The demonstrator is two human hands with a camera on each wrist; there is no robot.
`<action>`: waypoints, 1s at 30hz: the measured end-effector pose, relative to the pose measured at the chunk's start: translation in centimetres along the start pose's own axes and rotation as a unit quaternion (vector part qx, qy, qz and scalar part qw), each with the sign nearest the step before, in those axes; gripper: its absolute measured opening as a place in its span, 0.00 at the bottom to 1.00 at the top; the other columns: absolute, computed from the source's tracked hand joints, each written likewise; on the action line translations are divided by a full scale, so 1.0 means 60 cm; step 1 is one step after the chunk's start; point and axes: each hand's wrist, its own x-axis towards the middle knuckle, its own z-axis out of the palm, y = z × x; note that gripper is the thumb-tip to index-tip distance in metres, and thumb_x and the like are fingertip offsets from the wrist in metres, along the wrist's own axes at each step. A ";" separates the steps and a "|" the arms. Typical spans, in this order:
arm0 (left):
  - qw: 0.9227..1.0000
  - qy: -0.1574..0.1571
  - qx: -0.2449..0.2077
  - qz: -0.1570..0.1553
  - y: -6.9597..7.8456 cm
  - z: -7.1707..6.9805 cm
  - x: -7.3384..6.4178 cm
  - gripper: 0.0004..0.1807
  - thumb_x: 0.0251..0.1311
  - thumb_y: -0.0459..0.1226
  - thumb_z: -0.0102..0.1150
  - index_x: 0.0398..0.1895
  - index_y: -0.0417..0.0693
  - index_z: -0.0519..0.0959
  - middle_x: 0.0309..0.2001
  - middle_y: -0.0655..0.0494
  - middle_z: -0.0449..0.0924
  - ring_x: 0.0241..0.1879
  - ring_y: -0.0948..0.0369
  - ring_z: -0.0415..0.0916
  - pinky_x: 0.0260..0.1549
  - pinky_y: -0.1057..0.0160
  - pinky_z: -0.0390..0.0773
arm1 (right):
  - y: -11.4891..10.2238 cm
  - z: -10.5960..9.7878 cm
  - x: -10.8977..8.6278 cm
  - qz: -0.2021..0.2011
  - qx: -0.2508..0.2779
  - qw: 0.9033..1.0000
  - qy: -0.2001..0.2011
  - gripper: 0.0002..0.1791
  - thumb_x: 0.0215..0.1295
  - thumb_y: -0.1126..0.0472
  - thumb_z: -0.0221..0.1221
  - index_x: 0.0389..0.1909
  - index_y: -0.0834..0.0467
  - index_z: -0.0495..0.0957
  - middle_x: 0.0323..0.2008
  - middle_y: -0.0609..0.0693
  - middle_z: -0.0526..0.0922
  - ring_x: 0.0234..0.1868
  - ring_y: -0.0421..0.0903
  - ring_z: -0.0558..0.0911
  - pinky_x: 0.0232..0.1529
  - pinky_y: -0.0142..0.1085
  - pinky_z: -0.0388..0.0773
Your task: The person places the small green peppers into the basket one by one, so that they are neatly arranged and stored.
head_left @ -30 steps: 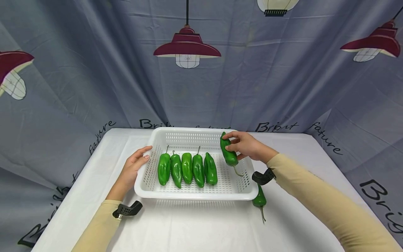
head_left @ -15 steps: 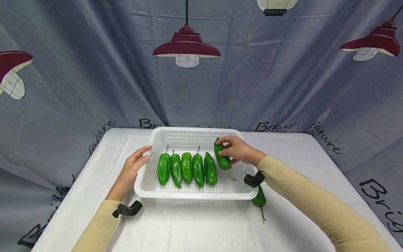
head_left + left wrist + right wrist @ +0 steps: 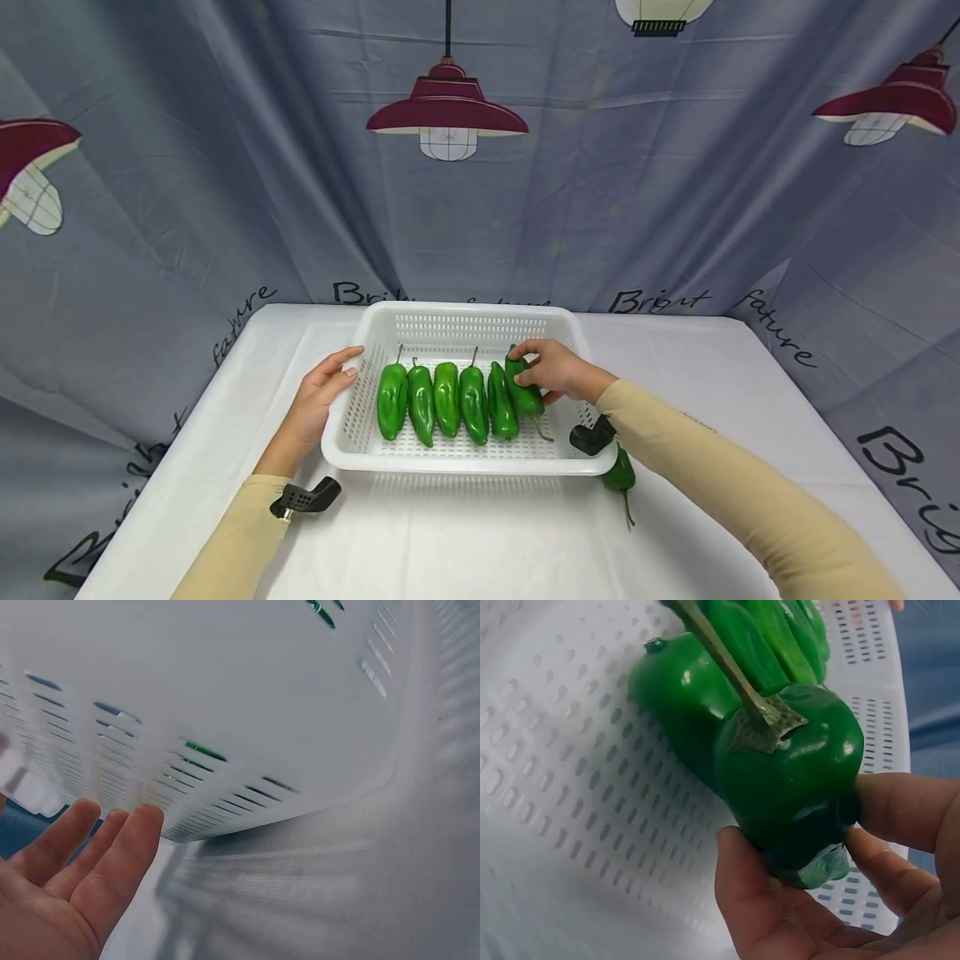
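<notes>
My right hand (image 3: 558, 369) grips a green pepper (image 3: 795, 772) by its sides, between the thumb and fingers, with the stem pointing toward me. This pepper lies low in the white basket (image 3: 480, 467), at the right end of a row of several green peppers (image 3: 473, 404). In the right wrist view it sits against the neighbouring pepper (image 3: 682, 690). Whether it touches the basket floor cannot be seen. My left hand (image 3: 311, 404) rests at the basket's left side, its fingers (image 3: 120, 862) extended along the slotted outer wall.
Another green pepper (image 3: 619, 471) lies on the white tablecloth (image 3: 465, 542) by the basket's front right corner, partly covered by basket and wrist camera. Behind the table hangs a grey-blue curtain (image 3: 480, 225) with printed lamps.
My right hand has moved left and down with the pepper, from above the basket's right part to beside the row. The left hand and the basket have stayed put.
</notes>
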 end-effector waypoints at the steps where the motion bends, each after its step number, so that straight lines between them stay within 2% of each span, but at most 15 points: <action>1: 1.000 0.000 -0.001 0.000 0.000 0.000 0.000 0.22 0.73 0.41 0.48 0.67 0.48 0.67 0.52 0.56 0.70 0.46 0.64 0.81 0.42 0.64 0.86 | 0.001 0.002 0.002 0.005 -0.001 1.000 0.000 0.24 0.66 0.65 0.59 0.62 0.57 0.70 0.53 0.63 0.78 0.43 0.50 0.83 0.29 0.43 0.86; 5: 1.000 -0.001 -0.001 0.001 -0.002 0.000 -0.001 0.22 0.73 0.41 0.48 0.67 0.49 0.67 0.53 0.57 0.69 0.46 0.64 0.80 0.43 0.64 0.86 | 0.005 0.007 0.005 0.018 -0.008 1.000 0.002 0.24 0.65 0.66 0.60 0.62 0.57 0.70 0.54 0.62 0.78 0.44 0.51 0.83 0.28 0.44 0.86; 10: 1.000 0.000 0.006 0.000 -0.001 0.000 -0.001 0.22 0.73 0.41 0.48 0.67 0.48 0.66 0.52 0.57 0.70 0.46 0.64 0.81 0.42 0.62 0.86 | 0.009 0.014 0.006 0.021 -0.022 1.000 0.005 0.25 0.64 0.67 0.60 0.62 0.57 0.70 0.58 0.63 0.74 0.47 0.53 0.82 0.31 0.50 0.86; 20: 1.000 -0.003 0.005 0.002 0.001 0.000 0.001 0.23 0.73 0.42 0.47 0.68 0.47 0.66 0.54 0.57 0.69 0.47 0.63 0.81 0.43 0.63 0.86 | 0.012 0.023 0.012 0.052 -0.029 0.998 -0.007 0.28 0.62 0.71 0.59 0.64 0.57 0.68 0.59 0.65 0.70 0.47 0.55 0.80 0.30 0.48 0.86; 30: 1.000 0.000 0.008 -0.003 0.003 0.001 -0.001 0.23 0.73 0.41 0.47 0.68 0.46 0.65 0.52 0.55 0.68 0.46 0.65 0.81 0.43 0.63 0.86 | 0.008 0.021 0.009 0.057 -0.038 0.998 -0.006 0.30 0.62 0.71 0.60 0.66 0.58 0.66 0.62 0.66 0.69 0.52 0.58 0.80 0.31 0.51 0.87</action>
